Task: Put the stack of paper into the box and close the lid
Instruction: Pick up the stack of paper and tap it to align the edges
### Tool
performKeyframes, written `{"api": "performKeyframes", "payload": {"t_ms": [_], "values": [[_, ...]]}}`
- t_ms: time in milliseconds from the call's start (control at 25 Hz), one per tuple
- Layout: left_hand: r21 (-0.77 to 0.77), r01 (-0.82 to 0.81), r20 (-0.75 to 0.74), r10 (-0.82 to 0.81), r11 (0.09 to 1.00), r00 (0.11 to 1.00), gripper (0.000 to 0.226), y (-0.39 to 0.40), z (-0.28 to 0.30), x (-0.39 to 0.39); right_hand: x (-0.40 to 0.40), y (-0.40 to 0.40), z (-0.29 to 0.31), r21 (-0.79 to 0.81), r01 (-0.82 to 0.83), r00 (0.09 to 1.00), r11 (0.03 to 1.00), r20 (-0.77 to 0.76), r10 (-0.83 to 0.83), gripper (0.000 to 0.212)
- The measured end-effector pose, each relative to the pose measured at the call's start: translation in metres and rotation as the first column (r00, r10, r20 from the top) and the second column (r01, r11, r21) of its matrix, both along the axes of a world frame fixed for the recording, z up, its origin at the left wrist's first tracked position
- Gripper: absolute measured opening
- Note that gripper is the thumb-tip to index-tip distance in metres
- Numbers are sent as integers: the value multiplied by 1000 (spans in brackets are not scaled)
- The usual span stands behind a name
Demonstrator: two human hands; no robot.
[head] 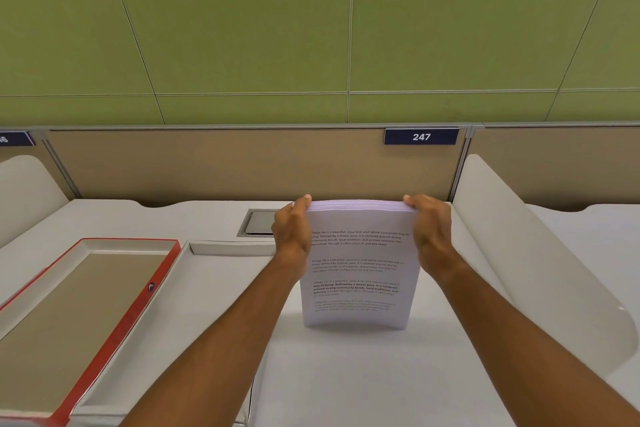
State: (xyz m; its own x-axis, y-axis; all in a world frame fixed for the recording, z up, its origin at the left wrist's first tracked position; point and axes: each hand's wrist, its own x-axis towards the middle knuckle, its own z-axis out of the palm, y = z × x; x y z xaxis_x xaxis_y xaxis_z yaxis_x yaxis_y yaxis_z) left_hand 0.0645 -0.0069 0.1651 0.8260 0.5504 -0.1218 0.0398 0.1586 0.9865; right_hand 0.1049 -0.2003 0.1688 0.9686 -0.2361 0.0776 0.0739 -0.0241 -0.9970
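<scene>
A stack of white printed paper stands upright on its bottom edge on the desk, right of centre. My left hand grips its upper left side and my right hand grips its upper right side. To the left lies the open box: a white tray partly under my left forearm, and its red-rimmed lid lying open further left with a tan inside face.
The white desk is bounded by a tan partition at the back with a label reading 247. White curved dividers stand at the right and far left. A grey cable hatch sits behind my left hand.
</scene>
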Motion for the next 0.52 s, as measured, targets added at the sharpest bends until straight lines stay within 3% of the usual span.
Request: {"api": "performKeyframes", "payload": {"t_ms": [120,280,400,520], "values": [[-25,40,39,-39,999,998,36,2,-1,-1,-1,-3,-4,43,-6,1000,999,21,5,39],[-86,214,88,-207,973,974,79,5,-5,-4,-3,1,-11,63,-43,999,997,2,43,65],[-88,302,207,-279,949,938,75,9,-8,-7,-4,-2,-14,68,-114,991,991,82,109,75],[81,298,277,-309,951,910,51,20,-22,-18,-11,-20,-28,39,-256,951,966,191,244,49]]}}
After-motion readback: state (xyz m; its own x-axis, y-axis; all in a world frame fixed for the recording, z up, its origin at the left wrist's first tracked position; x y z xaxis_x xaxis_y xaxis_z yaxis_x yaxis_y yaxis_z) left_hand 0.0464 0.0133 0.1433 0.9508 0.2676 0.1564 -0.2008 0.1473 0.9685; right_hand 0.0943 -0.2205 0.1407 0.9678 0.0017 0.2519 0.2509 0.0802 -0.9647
